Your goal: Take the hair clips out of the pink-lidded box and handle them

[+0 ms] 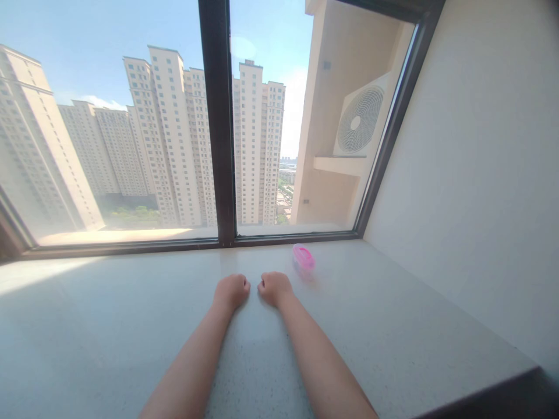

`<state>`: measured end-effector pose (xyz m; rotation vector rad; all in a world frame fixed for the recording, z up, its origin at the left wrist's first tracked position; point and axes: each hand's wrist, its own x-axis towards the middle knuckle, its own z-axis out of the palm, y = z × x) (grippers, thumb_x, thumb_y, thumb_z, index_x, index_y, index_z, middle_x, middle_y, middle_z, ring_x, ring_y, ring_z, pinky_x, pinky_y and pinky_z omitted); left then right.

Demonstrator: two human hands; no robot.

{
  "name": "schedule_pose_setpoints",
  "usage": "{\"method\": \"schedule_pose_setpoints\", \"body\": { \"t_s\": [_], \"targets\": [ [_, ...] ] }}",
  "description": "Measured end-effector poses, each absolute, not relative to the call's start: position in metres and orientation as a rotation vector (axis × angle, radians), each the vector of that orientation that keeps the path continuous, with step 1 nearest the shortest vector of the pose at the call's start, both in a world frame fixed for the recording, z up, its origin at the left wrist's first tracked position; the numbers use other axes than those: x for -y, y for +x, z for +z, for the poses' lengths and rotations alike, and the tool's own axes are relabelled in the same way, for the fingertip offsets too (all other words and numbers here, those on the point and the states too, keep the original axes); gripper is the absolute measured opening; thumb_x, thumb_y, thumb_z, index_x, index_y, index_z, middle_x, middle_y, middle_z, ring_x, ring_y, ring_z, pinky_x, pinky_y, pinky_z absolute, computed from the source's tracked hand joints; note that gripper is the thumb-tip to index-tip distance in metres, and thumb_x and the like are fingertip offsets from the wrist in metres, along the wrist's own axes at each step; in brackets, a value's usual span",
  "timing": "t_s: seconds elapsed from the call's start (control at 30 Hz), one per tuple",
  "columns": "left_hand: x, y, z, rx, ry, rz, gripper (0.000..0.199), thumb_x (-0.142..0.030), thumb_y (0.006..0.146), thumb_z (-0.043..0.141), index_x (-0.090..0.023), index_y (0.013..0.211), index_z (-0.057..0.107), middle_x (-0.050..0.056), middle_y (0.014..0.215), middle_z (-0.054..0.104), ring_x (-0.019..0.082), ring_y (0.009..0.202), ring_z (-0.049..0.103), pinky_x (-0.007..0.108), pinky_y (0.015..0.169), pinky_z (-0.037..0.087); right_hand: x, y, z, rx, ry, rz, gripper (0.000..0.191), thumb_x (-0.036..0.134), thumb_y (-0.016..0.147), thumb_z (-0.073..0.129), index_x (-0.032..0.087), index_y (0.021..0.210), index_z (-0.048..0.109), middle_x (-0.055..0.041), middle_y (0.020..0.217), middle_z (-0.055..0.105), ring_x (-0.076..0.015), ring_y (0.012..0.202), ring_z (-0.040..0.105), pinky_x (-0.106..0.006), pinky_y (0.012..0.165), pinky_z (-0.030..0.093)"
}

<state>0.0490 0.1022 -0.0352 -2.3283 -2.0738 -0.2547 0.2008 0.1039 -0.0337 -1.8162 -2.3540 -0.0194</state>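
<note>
Both arms stretch forward over a pale speckled windowsill [253,361]. My left hand [233,290] is closed into a fist and rests on the sill, left of the middle. Just across a narrow gap, my right hand [275,287] is curled into a fist too, thumb side turned inward. Nothing shows in either fist. A small see-through plastic box with a bright pink lid [304,257] lies beyond my right hand and a little to its right, near the window. Neither hand touches it.
A dark-framed window [225,116] rises behind the sill, with tall buildings [166,128] outside. An air-conditioner unit [360,119] hangs beyond the right pane. A white wall [471,174] bounds the right side, and a dark edge [493,398] lies at the lower right.
</note>
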Motion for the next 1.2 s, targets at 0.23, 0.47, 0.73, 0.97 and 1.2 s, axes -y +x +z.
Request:
{"method": "schedule_pose_setpoints", "body": {
  "t_s": [0.23,0.47,0.73,0.97,1.2],
  "targets": [
    [-0.101,0.049,-0.035,2.069,-2.336,-0.249,0.039,-0.031,0.088,0.036,-0.018,0.084,0.072,0.015,0.093,0.072,0.024,0.085,0.067,0.030,0.070,0.043,-0.100,0.204,-0.035,2.340,-1.809,-0.011,0.028,0.027,0.086,0.043,0.017,0.094,0.068,-0.0117,0.098,0.070,-0.0226,0.089,0.065,-0.030,0.073,0.043],
    [-0.099,0.051,-0.034,2.079,-2.346,-0.242,0.038,-0.030,0.088,0.036,-0.018,0.085,0.072,0.015,0.095,0.072,0.024,0.086,0.067,0.030,0.071,0.044,-0.097,0.206,-0.038,2.313,-1.808,-0.001,0.026,0.025,0.087,0.042,0.017,0.092,0.066,-0.0112,0.097,0.069,-0.0208,0.087,0.064,-0.029,0.072,0.041],
    [-0.094,0.054,-0.030,2.151,-2.323,-0.207,0.039,-0.031,0.089,0.037,-0.017,0.086,0.073,0.015,0.095,0.072,0.024,0.088,0.067,0.029,0.072,0.043,-0.093,0.206,-0.037,2.306,-1.783,0.011,0.021,0.026,0.087,0.043,0.018,0.096,0.061,-0.0092,0.097,0.068,-0.0199,0.086,0.063,-0.028,0.069,0.038],
    [-0.091,0.054,-0.031,2.174,-2.319,-0.189,0.039,-0.032,0.089,0.037,-0.017,0.086,0.072,0.015,0.098,0.072,0.024,0.090,0.066,0.030,0.074,0.043,-0.094,0.206,-0.038,2.302,-1.791,0.046,0.019,0.026,0.087,0.044,0.017,0.095,0.059,-0.0093,0.093,0.068,-0.0201,0.083,0.064,-0.028,0.065,0.037],
    [-0.090,0.051,-0.036,2.121,-2.353,-0.188,0.039,-0.031,0.089,0.036,-0.017,0.084,0.072,0.015,0.094,0.072,0.024,0.087,0.067,0.031,0.073,0.043,-0.095,0.206,-0.043,2.281,-1.774,0.068,0.017,0.026,0.085,0.046,0.018,0.093,0.058,-0.0081,0.091,0.068,-0.0203,0.081,0.064,-0.028,0.065,0.037]
  ]
}}
